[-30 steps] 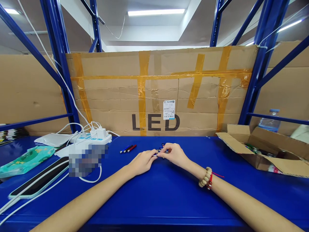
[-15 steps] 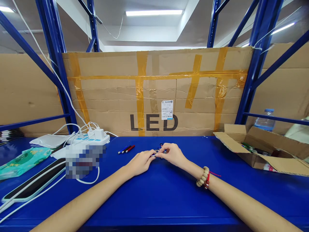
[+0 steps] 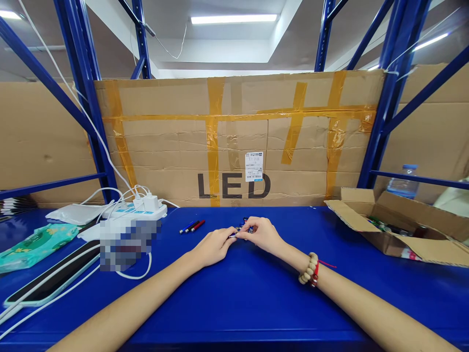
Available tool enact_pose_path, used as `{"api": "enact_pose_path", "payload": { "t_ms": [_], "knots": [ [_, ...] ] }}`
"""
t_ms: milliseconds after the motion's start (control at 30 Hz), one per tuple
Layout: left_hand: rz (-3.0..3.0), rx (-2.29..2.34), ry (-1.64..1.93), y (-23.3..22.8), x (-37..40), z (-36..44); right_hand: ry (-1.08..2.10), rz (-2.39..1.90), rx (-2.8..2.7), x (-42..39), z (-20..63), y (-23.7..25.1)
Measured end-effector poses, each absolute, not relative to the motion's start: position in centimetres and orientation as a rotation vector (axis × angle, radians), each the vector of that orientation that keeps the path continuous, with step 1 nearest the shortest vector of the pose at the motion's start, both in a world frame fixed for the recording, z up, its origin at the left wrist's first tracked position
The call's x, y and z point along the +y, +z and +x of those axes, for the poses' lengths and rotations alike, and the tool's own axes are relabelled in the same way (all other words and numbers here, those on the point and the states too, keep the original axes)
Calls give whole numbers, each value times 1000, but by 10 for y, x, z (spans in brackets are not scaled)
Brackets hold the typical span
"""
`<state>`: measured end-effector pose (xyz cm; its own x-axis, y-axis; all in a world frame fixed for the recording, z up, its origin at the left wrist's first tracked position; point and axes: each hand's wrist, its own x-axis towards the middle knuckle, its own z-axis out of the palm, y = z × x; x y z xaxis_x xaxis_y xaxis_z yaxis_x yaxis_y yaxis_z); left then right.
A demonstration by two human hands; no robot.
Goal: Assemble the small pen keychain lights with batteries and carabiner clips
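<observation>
My left hand (image 3: 213, 247) and my right hand (image 3: 262, 234) meet over the blue tabletop. Both are closed, with thumb and forefinger pinched at a small silvery part (image 3: 232, 236) between them; its exact kind is too small to make out. Some small dark and shiny pieces (image 3: 245, 221) show just behind the right fingers, partly hidden by them. To the left of my hands lie three slim cylinders with silvery ends: a blue one (image 3: 186, 227), a black one and a red one (image 3: 198, 225).
A white power strip (image 3: 156, 211) with plugs and cables stands at left, near a phone-like black slab (image 3: 54, 276) and a green packet (image 3: 40, 242). An open cardboard box (image 3: 388, 247) holding small items sits at right. A taped cardboard panel (image 3: 176, 151) closes off the back.
</observation>
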<state>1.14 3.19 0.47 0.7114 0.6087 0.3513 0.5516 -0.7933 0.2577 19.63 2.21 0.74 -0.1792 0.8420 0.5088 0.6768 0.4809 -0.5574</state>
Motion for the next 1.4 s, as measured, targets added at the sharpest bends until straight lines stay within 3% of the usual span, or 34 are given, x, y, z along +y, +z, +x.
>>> {"api": "enact_pose_path", "payload": {
  "t_ms": [233,767,1400],
  "knots": [
    [2772,952,646,5,32,11,260,-1240,-1916,23,196,6],
    [2676,882,686,2,37,12,672,-1071,-1861,21,194,9],
    [2666,902,720,9,27,13,873,-981,-1796,29,201,14]
  ]
}}
